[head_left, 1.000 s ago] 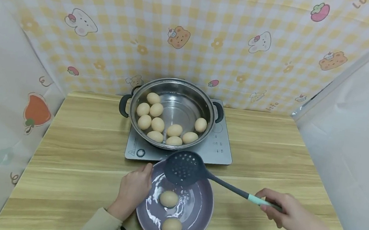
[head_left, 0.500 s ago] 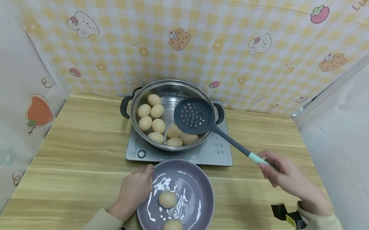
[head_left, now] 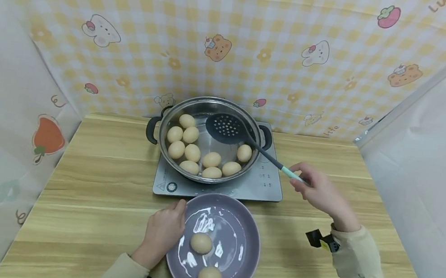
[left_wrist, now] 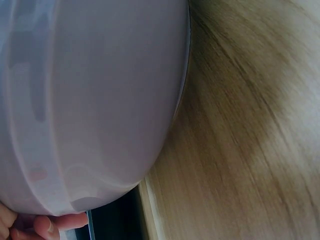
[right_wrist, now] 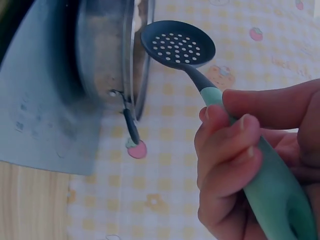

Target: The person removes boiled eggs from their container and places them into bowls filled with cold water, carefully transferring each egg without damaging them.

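Note:
My right hand (head_left: 319, 192) grips the mint-green handle of a dark slotted skimmer (head_left: 226, 128). Its perforated head is over the steel pot (head_left: 210, 105), toward the back, with no egg on it. In the right wrist view the fingers curl round the skimmer's handle (right_wrist: 275, 190). Several brown eggs (head_left: 191, 134) lie in the pot, mostly along its left and front. My left hand (head_left: 165, 229) holds the left rim of a purple plate (head_left: 253, 233), where two eggs (head_left: 201, 243) lie. The left wrist view shows the plate's underside (left_wrist: 115, 100) and fingertips (left_wrist: 47, 227) at its edge.
The pot stands on a grey induction cooktop (head_left: 217, 192), its black handles (head_left: 152, 129) sticking out left and right. Wooden tabletop (head_left: 100, 180) surrounds it. A yellow checked cloth (head_left: 258, 34) hangs behind, and white sheets (head_left: 442, 148) line both sides.
The skimmer has moved from above the plate up and away to over the pot, and its head now sits farther back there. My left hand stays on the plate.

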Demonstrator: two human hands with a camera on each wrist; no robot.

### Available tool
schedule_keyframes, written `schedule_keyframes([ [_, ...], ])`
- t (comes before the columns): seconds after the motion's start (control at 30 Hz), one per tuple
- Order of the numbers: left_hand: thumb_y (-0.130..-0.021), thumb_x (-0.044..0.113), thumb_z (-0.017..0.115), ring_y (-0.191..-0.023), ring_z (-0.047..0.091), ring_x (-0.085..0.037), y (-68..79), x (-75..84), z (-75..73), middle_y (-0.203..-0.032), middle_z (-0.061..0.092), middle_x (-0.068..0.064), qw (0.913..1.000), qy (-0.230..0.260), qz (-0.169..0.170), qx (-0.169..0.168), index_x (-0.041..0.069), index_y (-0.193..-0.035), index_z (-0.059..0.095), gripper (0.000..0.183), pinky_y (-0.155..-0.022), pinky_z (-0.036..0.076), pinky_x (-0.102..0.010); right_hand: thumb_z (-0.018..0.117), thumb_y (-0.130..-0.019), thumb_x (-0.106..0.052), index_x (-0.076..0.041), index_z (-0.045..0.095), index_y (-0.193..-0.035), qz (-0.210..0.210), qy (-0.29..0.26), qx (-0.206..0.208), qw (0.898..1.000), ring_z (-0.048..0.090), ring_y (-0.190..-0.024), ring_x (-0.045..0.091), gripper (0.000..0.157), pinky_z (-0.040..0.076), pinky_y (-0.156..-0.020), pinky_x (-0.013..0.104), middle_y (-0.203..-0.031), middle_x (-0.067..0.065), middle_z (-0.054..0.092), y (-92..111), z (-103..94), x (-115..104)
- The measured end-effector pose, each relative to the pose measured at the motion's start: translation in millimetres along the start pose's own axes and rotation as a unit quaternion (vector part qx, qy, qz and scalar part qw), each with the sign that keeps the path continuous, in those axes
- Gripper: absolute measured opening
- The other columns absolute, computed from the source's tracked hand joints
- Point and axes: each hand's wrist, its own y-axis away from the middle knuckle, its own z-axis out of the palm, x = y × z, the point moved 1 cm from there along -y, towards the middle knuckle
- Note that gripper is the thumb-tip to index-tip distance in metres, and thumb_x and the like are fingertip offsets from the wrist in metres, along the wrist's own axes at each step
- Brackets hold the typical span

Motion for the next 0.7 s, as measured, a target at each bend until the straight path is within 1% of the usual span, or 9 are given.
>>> schedule_keyframes([
  [0.2, -0.082, 0.01, 0.058, -0.039, 0.05, -0.027, 0.2, -0.2, 1.1, -0.059, 0.055, -0.008, 1.0, 0.001, 0.004, 0.007, 0.005, -0.079, 0.052, 0.009, -0.034, 0.036, -0.035, 0.054, -0.088, -0.003, -0.004, 0.054, -0.105, 0.003, 0.013, -0.007, 1.0, 0.041, -0.05, 0.012, 0.017, 0.034, -0.045, 0.025, -0.062, 0.002, 0.047, -5, 7.8, 0],
  [0.43, -0.082, 0.01, 0.058, -0.039, 0.05, -0.026, 0.5, -0.5, 1.4, -0.059, 0.054, -0.008, 1.0, 0.0, 0.004, 0.008, 0.005, -0.078, 0.052, 0.009, -0.033, 0.035, -0.035, 0.056, -0.086, -0.003, -0.005, 0.056, -0.103, -0.009, 0.033, -0.007, 0.999, 0.039, -0.05, 0.012, 0.017, 0.034, -0.046, 0.025, -0.061, 0.001, 0.046, -5, 15.3, 0],
  [0.7, -0.082, 0.011, 0.058, -0.039, 0.05, -0.025, 0.5, -0.7, 1.5, -0.058, 0.054, -0.008, 1.0, -0.002, 0.004, 0.005, 0.005, -0.078, 0.052, 0.009, -0.033, 0.035, -0.034, 0.056, -0.087, -0.005, -0.006, 0.055, -0.103, -0.007, 0.045, -0.018, 0.999, 0.039, -0.049, 0.011, 0.016, 0.033, -0.046, 0.024, -0.061, 0.0, 0.047, -3, 18.0, -1],
])
